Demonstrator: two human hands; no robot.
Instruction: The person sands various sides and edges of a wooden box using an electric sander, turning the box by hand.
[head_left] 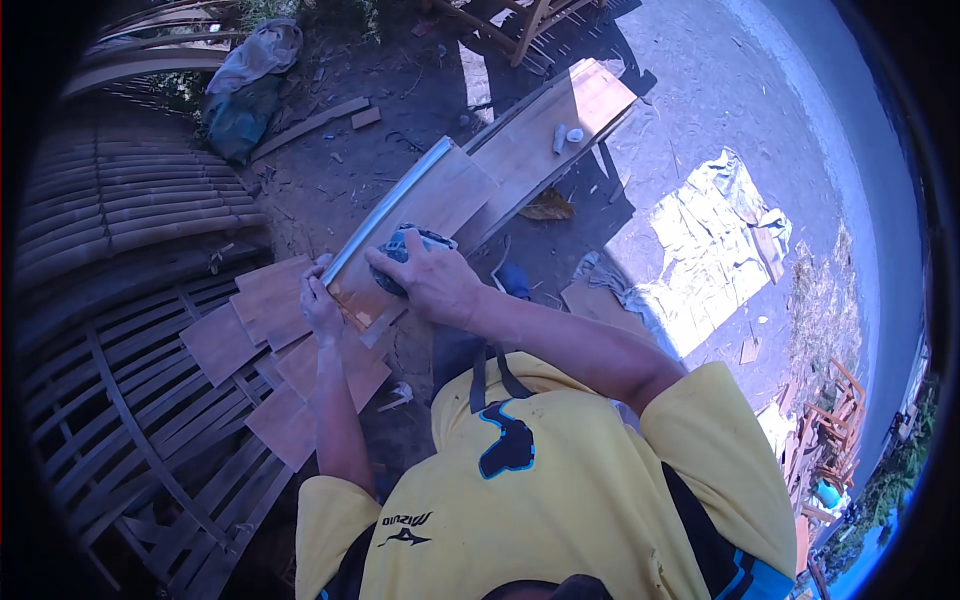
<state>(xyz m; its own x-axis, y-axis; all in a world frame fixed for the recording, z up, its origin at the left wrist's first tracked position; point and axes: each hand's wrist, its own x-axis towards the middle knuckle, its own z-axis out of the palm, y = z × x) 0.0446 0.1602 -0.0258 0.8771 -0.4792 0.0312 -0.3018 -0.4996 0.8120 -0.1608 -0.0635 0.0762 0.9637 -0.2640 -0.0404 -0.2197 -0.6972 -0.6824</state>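
Note:
My right hand (437,282) is wrapped over a dark blue hand-held power tool, which looks like a sander (393,277). It presses the tool down on a flat wooden board (440,190) lying on a long plank bench. At the board's near left corner my left hand (320,302) grips the edge with its fingers. A pale, shiny strip (390,208) runs along the board's left side. Beside the sander, the near end of the board shows a more orange patch. My palm and fingers hide part of the tool.
Several flat wooden pieces (285,350) lie on a slatted bamboo platform (150,420) at left. The bench (545,115) stretches far right, carrying a small white cup-like item (574,135). A sunlit cloth (705,250) lies on the ground at right, near scrap wood (835,425).

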